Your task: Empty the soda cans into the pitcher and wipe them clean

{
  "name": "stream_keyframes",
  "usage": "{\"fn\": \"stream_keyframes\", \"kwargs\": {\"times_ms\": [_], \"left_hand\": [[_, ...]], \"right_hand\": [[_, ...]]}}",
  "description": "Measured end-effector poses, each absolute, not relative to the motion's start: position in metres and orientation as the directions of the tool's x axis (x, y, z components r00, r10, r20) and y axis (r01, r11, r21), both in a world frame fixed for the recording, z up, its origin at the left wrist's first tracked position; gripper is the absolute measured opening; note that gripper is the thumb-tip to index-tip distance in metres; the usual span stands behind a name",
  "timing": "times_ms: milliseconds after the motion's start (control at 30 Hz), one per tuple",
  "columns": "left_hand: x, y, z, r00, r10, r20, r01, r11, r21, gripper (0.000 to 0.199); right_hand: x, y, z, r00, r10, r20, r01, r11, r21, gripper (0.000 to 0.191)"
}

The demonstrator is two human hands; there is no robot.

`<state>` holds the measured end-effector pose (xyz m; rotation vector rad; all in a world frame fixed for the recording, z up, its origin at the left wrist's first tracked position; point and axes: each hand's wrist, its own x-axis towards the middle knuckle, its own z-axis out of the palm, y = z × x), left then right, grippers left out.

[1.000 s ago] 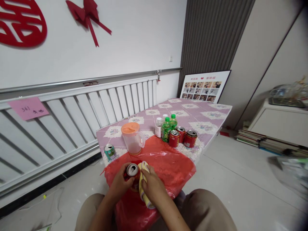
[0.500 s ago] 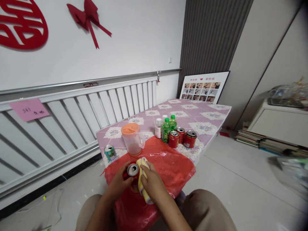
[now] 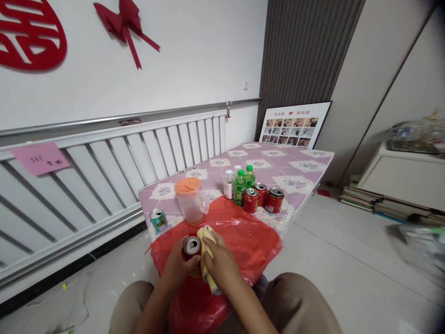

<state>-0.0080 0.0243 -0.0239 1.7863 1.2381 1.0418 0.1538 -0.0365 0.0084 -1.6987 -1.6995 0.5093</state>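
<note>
The red cylindrical metal can (image 3: 192, 247), its silver top opened, is upright over the near end of a long table (image 3: 274, 162) with a purple floral covering, above a crumpled translucent red plastic sheet (image 3: 245, 239), with a clear plastic jug with an orange lid (image 3: 189, 204) just beyond. The left hand (image 3: 179, 264) is wrapped around the can's side, while the right hand (image 3: 220, 262) is clamped on a folded yellow cloth (image 3: 204, 265) held against the can's right side. A small teal metal can (image 3: 159, 221) stands near the table's left edge.

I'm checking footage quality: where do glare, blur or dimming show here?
Head view: pale glare flecks the red plastic sheet and tiled floor; toward the right edge, the translucent bag is smeared and the upper corner dark; the red can in the left hand looks sharper.
</note>
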Motion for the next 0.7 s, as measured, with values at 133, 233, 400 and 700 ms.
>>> {"fn": "stream_keyframes", "kwargs": {"times_ms": [133,233,400,700], "left_hand": [[-0.007,0.028,-0.028,0.167,0.953,0.251,0.411,-0.299,0.861,0.055],[-0.011,0.029,-0.025,0.225,0.949,0.222,0.373,-0.294,0.880,0.058],[-0.020,0.030,-0.020,0.330,0.936,0.125,0.275,-0.222,0.936,0.064],[-0.019,0.023,-0.004,0.410,0.899,0.154,0.239,-0.268,0.933,0.047]], "right_hand": [[0.154,-0.033,0.008,0.082,0.978,0.194,0.702,0.081,-0.707,0.048],[0.155,-0.031,0.000,0.084,0.982,0.167,0.704,0.060,-0.708,0.050],[0.156,-0.033,-0.010,0.060,0.992,0.113,0.721,0.035,-0.692,0.053],[0.156,-0.030,-0.002,0.073,0.990,0.124,0.722,0.033,-0.691,0.051]]}}
